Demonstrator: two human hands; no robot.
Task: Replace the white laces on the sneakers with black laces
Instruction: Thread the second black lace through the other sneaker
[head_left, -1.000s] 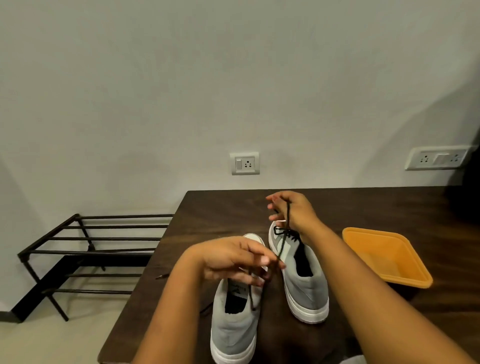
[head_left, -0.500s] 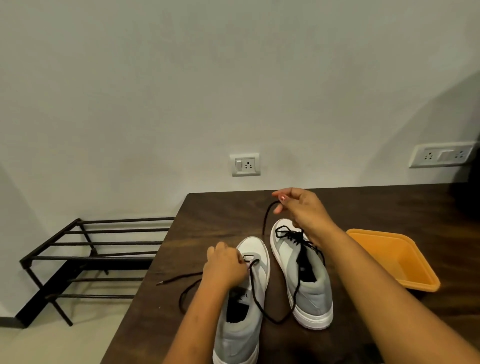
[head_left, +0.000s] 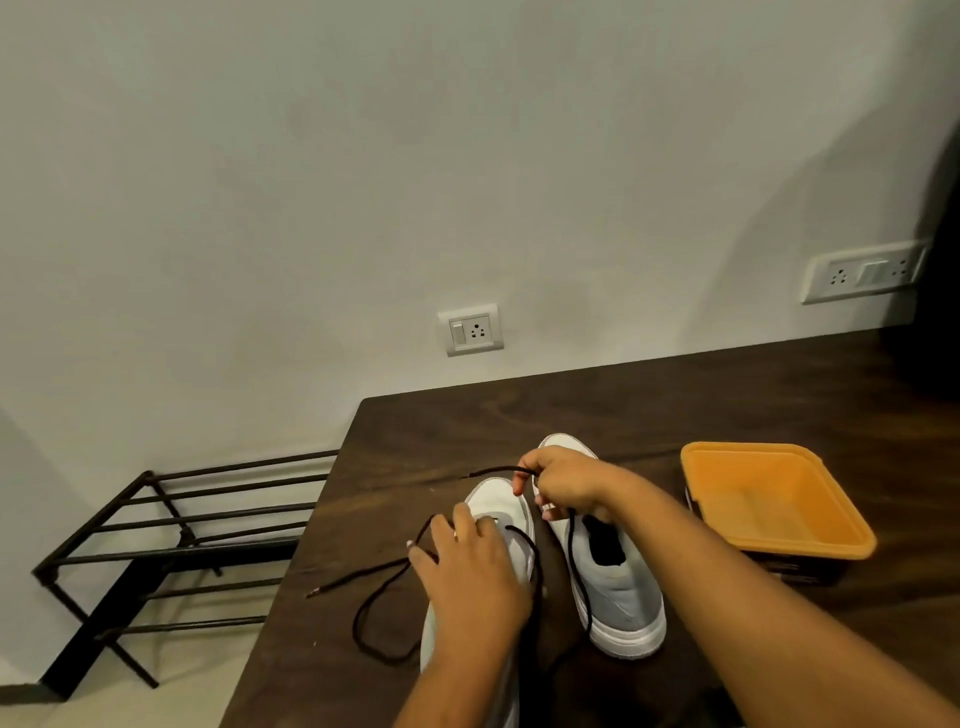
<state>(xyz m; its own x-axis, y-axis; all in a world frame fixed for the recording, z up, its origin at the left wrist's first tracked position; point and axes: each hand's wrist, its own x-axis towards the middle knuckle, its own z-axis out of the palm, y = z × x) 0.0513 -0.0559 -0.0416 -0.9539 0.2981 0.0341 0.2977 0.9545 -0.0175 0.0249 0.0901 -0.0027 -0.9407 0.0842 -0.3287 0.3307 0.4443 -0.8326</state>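
Head camera looks down on a dark wooden table (head_left: 571, 410) in the lower right half of the frame, with both sneakers standing side by side at lower centre, toes pointing away from the person. The right hand (head_left: 563, 488) hovers over the toe of the farther sneaker (head_left: 618, 592), thumb and forefinger pinched on the black lace (head_left: 493, 471) just behind its tip, which sticks out toward the left of the frame; the other fingers are curled in. From that hand the lace drops across the farther sneaker's side and curves back toward the nearer sneaker (head_left: 498, 506). The left hand (head_left: 470, 577) lies over the front of the nearer sneaker, fingers bent down at the eyelets; whether they pinch the lace or only steady the shoe cannot be told. A second length of lace loops over the table at lower left, its tip lying loose. An orange tub (head_left: 748, 448) sits at right, well apart from the shoes. No white lace shows anywhere, so removal looks finished; the step in hand seems to be threading black lace through the nearer sneaker, apparently only at its front eyelets so far. The next move likely calls for bringing the pinched tip across to an open eyelet, aiming it cleanly, and keeping the shoe held while slack is drawn through without snagging the loose loop.
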